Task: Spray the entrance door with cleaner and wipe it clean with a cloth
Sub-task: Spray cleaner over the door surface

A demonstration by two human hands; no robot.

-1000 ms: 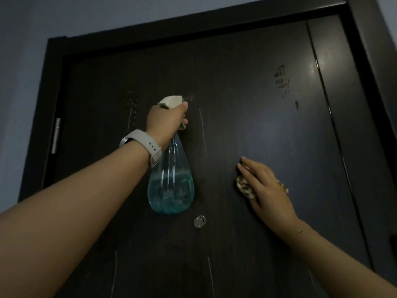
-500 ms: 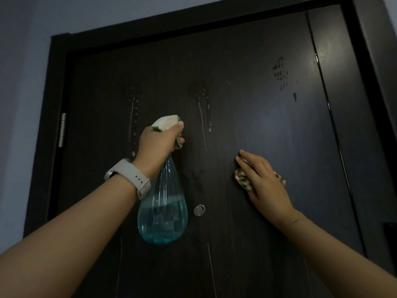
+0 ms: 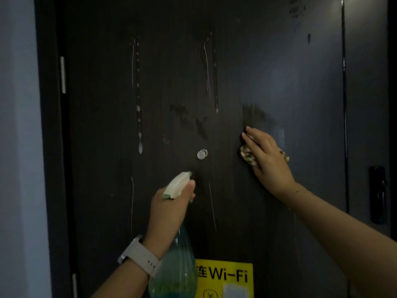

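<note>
A dark wooden entrance door [image 3: 279, 72] fills the view, streaked with runs of cleaner and wet patches. My left hand [image 3: 169, 214] grips a clear spray bottle [image 3: 174, 274] of blue-green liquid by its neck, with the pale nozzle [image 3: 177, 184] aimed at the door just below the peephole [image 3: 202, 154]. My right hand [image 3: 265, 160] lies flat on the door to the right of the peephole and presses a patterned cloth [image 3: 247, 157] against the wood. Most of the cloth is hidden under the palm.
A yellow Wi-Fi sticker [image 3: 227, 276] is stuck low on the door. A black lock handle [image 3: 378, 194] sits at the right edge. Hinges [image 3: 62, 74] line the left frame, beside a pale wall [image 3: 17, 147].
The view has dropped down the door, bringing the sticker and lock in. My left hand lowered the bottle from above the peephole to below it. The right hand kept the cloth pressed on the door.
</note>
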